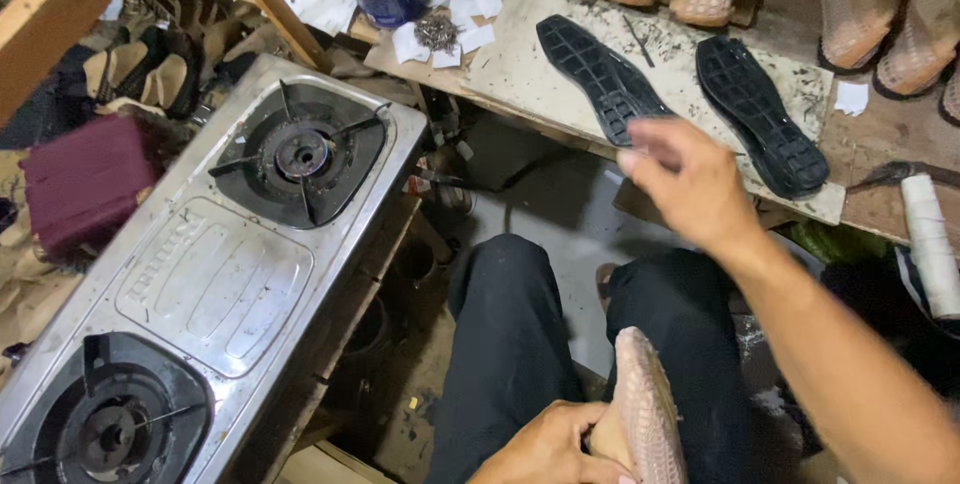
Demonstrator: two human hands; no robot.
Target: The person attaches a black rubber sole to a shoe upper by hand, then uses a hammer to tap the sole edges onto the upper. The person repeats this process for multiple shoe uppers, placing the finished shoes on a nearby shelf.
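Left hand (550, 444) grasps a woven shoe (648, 414) on the lap. Right hand (690, 184), released, hovers over the left sole (600, 79) at the surface (520, 74) front edge.

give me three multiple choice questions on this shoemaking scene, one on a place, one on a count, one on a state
1. Where do the black soles lie?
A. on the stove
B. on the board on the bench
C. on the person's lap

2. How many burners does the stove show?
A. one
B. two
C. four

3. What is the left hand doing?
A. gripping a pink woven shoe
B. resting open on the stove
C. holding a can

Answers:
1. B, both soles sit flat on the pale board, one to the left, the other to the right.
2. B, one burner lies at the far end and one at the near end.
3. A, its fingers close round the shoe on the lap, while the right hand reaches out over the soles, holding nothing that shows.
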